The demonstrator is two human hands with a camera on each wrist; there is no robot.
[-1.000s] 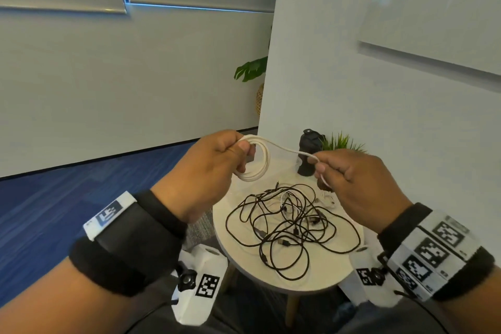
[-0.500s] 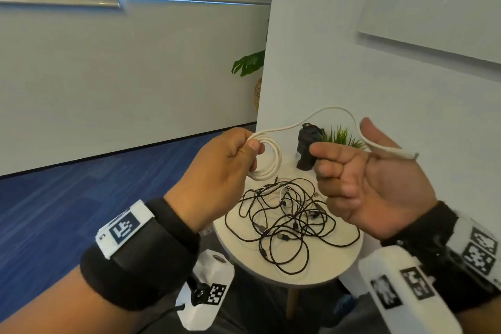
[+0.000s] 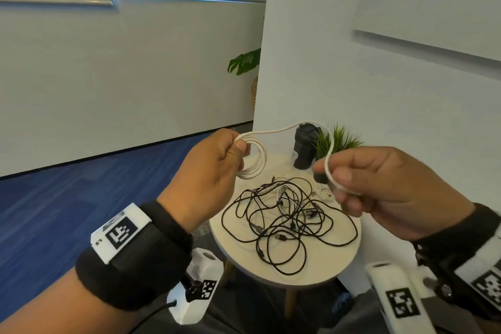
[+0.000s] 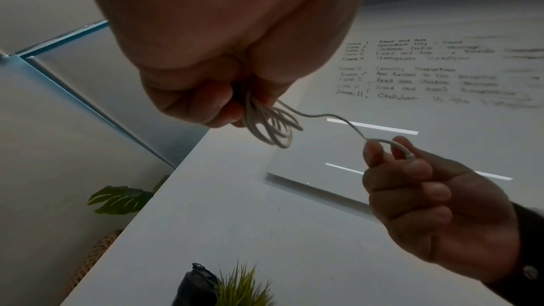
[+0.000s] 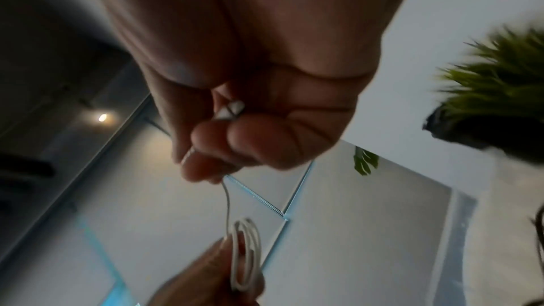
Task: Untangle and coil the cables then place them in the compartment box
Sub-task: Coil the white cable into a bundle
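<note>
The left hand (image 3: 206,171) is pinching a white cable (image 3: 254,157) between thumb and curled fingers, gripping several finished loops that are hanging just below its grip. From there the free length is arching up and across to the right hand (image 3: 385,187) — its thumb and forefinger are clamping the cable near its end, the plug probably lying against the palm. Well below both hands, a tangle of black cables (image 3: 287,219) is lying on the round surface (image 3: 325,263), beside a dark bottle (image 3: 305,149) and a small plant (image 3: 339,141).
</note>
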